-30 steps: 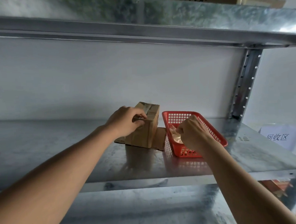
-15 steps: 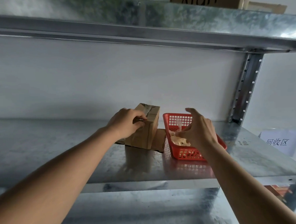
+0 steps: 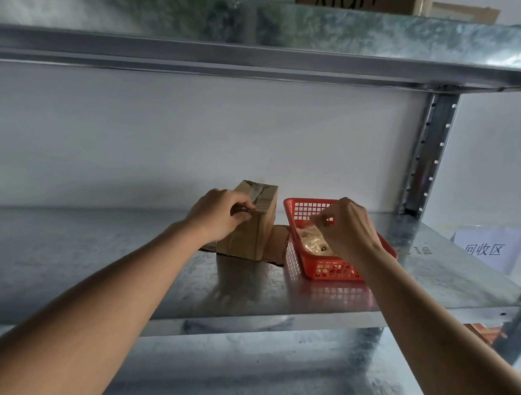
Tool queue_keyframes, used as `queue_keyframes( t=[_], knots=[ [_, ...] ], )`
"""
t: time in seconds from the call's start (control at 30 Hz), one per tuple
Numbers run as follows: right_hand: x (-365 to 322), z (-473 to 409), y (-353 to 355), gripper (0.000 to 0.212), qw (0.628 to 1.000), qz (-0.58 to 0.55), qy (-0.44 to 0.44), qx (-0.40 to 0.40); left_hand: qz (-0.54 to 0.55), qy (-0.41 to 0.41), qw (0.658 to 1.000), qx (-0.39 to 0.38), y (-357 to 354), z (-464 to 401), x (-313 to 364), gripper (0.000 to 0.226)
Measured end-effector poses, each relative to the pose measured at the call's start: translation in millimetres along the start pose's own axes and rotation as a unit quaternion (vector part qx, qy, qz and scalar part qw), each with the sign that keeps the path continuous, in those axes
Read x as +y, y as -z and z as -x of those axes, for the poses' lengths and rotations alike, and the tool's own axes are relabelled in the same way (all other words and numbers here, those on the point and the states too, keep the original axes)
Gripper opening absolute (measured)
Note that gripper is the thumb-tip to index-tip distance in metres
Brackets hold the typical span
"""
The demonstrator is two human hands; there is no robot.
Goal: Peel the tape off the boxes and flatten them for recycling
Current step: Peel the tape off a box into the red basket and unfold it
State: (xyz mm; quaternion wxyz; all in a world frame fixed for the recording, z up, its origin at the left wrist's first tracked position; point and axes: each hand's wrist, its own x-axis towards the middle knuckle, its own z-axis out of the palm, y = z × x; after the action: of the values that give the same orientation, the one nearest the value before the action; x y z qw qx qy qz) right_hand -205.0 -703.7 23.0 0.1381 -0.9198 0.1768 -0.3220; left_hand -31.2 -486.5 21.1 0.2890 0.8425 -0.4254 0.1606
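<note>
Galvanised metal shelf (image 3: 179, 281) against a pale wall, and on it a small cardboard box (image 3: 256, 225) stands upright on flattened cardboard (image 3: 276, 246). Left hand (image 3: 220, 216) has its fingers (image 3: 244, 205) curled over the box's near top edge, gripping it. Just right of those fingers sits a red basket (image 3: 302, 208) of crumpled tape (image 3: 312, 240), and over it the right hand (image 3: 345, 225) pinches its fingertips (image 3: 315, 218) together, though whether on tape I cannot tell.
</note>
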Motion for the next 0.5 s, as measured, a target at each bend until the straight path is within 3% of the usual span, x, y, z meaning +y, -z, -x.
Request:
queue_keyframes(
  t=[0.13, 0.33, 0.5],
  knots=[
    [3, 4, 4, 0.015, 0.998, -0.030, -0.028, 0.047, -0.003, 0.002, 1.000, 0.002, 0, 1, 2, 0.019],
    [8, 9, 4, 0.038, 0.992, -0.105, -0.031, 0.066, -0.007, 0.003, 1.000, 0.006, 0, 2, 2, 0.018],
    [8, 14, 3, 0.017, 0.986, -0.150, -0.019, 0.076, -0.006, 0.003, 1.000, 0.005, 0, 3, 5, 0.016]
  ],
)
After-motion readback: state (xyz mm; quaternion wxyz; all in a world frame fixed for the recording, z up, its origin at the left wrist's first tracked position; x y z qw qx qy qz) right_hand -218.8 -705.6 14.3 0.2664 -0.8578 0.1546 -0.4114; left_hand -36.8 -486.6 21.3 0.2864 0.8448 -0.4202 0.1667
